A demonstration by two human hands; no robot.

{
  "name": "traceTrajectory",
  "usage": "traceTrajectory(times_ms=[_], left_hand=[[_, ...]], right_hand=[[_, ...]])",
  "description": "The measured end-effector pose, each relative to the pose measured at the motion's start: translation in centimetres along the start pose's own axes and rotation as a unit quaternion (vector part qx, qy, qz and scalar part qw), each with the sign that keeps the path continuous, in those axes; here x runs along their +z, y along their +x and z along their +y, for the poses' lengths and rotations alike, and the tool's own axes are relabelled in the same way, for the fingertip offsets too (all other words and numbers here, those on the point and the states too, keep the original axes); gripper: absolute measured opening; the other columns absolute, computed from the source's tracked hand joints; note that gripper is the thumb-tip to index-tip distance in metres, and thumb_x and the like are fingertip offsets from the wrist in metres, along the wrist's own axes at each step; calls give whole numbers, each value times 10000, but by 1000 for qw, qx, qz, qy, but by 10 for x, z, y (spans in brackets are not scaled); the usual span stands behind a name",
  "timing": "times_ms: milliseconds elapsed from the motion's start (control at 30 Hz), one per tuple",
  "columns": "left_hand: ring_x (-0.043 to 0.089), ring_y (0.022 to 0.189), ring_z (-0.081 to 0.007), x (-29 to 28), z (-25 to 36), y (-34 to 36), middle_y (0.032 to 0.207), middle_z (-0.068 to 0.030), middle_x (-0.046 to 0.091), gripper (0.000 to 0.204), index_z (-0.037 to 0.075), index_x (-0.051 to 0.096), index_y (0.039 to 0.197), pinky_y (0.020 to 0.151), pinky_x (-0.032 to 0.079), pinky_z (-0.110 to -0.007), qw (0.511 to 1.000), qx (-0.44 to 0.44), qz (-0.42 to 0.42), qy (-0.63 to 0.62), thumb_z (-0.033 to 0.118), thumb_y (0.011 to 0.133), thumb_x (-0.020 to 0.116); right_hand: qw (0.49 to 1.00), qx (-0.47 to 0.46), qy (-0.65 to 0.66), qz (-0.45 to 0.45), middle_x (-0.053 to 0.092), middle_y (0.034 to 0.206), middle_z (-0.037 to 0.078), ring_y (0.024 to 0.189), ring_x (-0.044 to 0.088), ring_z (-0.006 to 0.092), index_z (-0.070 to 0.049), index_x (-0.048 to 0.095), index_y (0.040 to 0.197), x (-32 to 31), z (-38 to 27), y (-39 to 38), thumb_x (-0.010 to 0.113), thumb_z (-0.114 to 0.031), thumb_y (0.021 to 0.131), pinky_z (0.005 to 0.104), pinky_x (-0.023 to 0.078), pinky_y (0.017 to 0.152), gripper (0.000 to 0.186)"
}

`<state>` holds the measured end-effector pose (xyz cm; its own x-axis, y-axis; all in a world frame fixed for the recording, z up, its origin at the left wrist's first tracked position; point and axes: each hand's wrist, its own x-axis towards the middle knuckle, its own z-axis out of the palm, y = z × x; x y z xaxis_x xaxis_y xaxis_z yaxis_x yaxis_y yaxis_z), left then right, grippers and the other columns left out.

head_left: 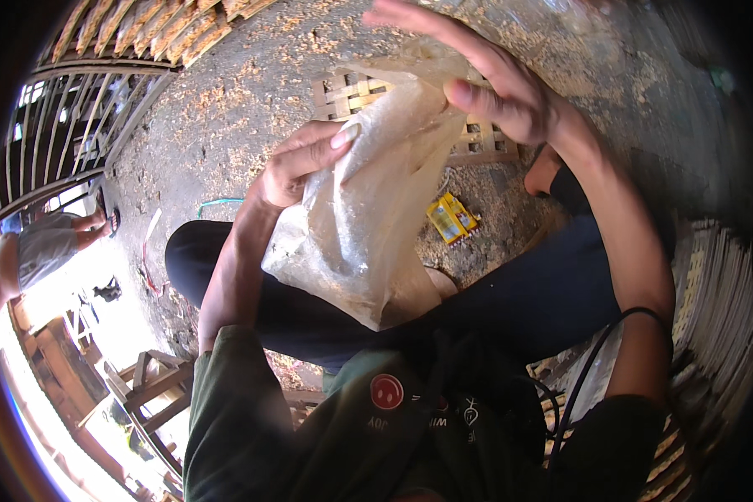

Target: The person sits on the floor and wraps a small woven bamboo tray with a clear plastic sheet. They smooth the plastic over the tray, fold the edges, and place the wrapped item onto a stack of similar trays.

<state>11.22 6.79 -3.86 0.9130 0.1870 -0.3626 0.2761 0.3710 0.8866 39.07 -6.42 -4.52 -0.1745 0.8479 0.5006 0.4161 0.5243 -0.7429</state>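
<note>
A large, cloudy clear plastic bag [368, 209] hangs crumpled in front of me, its lower end over my crossed legs. At its left edge my left hand [299, 163] grips the plastic between thumb and fingers. My right hand [502, 88] is raised beside the bag's upper right edge, fingers stretched out and thumb apart; the thumb tip is close to the plastic, and whether it touches I cannot tell. Behind the bag, partly hidden, a woven bamboo piece [485, 144] lies on the floor.
A small yellow packet [452, 219] lies on the crumb-strewn floor [234, 109]. Slatted wooden racks [79, 121] stand at the far left, and a wooden frame [155, 389] at lower left. A person in grey shorts [46, 248] is at the left. Stacked thin pieces [724, 309] stand at right.
</note>
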Motion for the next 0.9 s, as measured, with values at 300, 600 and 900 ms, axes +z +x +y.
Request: traceTrajectory(times_ms=[300,600,900], left_hand=[[604,912,-159,-9,28,7,1011,-93,689,443,-46,642,1287,856,484,-323,954,99,44,279,318,1080,501],[633,903,-212,-17,43,17,990,-150,680,416,-5,643,1251,859,497,-359,872,68,47,483,336,1092,465],[653,967,-204,3,64,25,1020,-127,714,470,-14,643,1245,900,506,-348,898,14,39,437,402,1063,523]], right_hand=[[967,151,-11,-205,587,1042,79,999,569,219,-51,671,1239,-47,5,-6,651,-390,918,358,418,952,467],[980,66,-142,-122,714,1159,127,1259,568,289,-45,747,976,-58,-10,4,657,-286,955,455,368,1152,259],[924,-30,-372,-87,687,1084,69,1233,578,249,-104,717,954,-47,-6,7,681,-251,955,458,359,1170,152]])
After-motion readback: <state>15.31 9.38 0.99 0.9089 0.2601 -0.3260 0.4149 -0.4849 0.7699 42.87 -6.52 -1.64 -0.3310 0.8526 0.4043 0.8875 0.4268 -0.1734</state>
